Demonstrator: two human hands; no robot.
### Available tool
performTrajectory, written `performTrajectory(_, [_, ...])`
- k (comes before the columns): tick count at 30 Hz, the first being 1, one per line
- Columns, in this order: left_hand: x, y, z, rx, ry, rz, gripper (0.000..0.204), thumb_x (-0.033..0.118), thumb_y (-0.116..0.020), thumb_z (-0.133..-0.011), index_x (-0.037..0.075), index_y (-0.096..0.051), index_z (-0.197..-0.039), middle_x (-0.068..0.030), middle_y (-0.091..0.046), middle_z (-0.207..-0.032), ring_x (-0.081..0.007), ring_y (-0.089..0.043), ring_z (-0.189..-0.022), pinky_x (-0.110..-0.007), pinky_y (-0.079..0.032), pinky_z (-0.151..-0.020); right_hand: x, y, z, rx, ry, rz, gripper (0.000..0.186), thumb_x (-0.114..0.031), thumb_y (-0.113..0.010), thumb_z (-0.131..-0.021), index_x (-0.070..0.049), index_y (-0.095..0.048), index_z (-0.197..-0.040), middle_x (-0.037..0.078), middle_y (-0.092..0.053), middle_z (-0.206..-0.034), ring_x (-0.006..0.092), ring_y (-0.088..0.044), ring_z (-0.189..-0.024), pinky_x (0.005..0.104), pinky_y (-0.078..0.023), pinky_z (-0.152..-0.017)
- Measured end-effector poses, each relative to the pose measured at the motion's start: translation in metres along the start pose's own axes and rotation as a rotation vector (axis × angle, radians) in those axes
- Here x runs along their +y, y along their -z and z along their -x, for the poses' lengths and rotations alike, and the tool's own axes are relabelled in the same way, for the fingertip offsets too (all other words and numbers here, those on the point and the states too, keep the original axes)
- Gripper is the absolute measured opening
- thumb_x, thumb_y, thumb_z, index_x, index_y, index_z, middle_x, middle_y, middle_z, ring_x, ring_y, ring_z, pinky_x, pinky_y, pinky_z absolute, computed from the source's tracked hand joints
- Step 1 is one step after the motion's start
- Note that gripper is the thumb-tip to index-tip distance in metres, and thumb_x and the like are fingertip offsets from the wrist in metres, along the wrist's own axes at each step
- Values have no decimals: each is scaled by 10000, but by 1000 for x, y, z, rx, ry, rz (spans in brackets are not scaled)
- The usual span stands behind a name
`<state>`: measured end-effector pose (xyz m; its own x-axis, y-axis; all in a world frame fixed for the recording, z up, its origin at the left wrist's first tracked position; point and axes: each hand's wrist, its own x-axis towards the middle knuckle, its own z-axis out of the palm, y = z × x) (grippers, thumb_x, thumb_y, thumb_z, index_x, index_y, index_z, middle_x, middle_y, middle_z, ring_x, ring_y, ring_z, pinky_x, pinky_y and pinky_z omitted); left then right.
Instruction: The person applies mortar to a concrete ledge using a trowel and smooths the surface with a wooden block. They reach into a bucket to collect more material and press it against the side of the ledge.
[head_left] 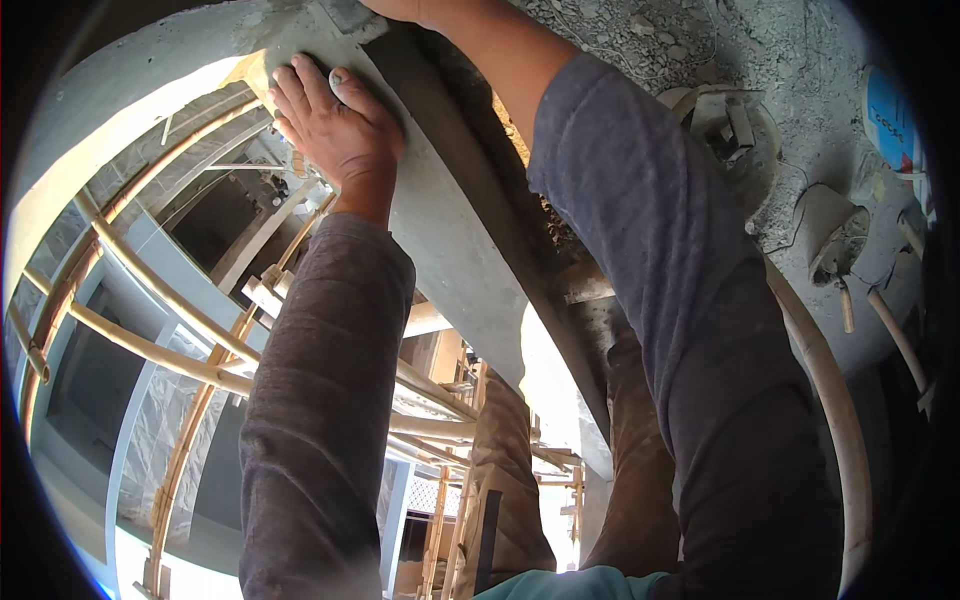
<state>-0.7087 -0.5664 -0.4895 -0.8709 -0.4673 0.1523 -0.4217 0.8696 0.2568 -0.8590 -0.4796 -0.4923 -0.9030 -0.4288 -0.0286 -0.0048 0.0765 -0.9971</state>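
My left hand (335,125) lies with its fingers stretched out and its palm down on a smooth grey concrete ledge (440,225). Grey smears show on its thumb and fingertips, and I see nothing held in it. Only the wrist and a small part of my right hand (400,8) show at the top rim, farther along the same ledge. Its fingers run out of the picture. Close to it is a flat grey piece (350,20) whose kind I cannot make out. A dark strip (450,140) runs along the ledge's right side.
Bamboo scaffold poles (165,360) cross the drop on the left. On the right lie rubble (640,40), a cement-crusted pan (735,140), another crusted container (830,235) with a stick handle, and a blue-and-white bag (890,120). My legs (500,480) straddle the ledge.
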Motion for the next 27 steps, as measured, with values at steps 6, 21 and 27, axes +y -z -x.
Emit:
performTrajectory(6, [-27, 13, 6, -19, 25, -49, 607, 388, -324, -1036, 29, -382, -1521, -202, -317, -1603, -407, -217, -1509, -555, -154, -1211, 39, -29, 105, -136, -323, -13, 941, -624, -669, -858, -14, -390, -1518, 267, -529, -1434, 387, -505, -1345, 407, -404, -1113])
performTrajectory(21, [-12, 7, 2, -39, 62, -11, 620, 403, -336, -1026, 45, -374, -1529, -183, -313, -1610, -399, -213, -1513, -554, -148, -1213, -7, -17, 3, -121, -247, 74, 835, -612, -596, -902, -33, -445, -1484, 253, -549, -1411, 401, -525, -1311, 427, -422, -1080])
performTrajectory(27, [-15, 7, 4, -38, 40, -12, 626, 402, -349, -1022, 29, -373, -1524, -202, -312, -1602, -413, -214, -1507, -563, -150, -1207, 40, -3, 238, -182, -620, -309, 859, -455, -682, -932, -8, -304, -1561, 238, -510, -1466, 284, -484, -1375, 360, -351, -1137])
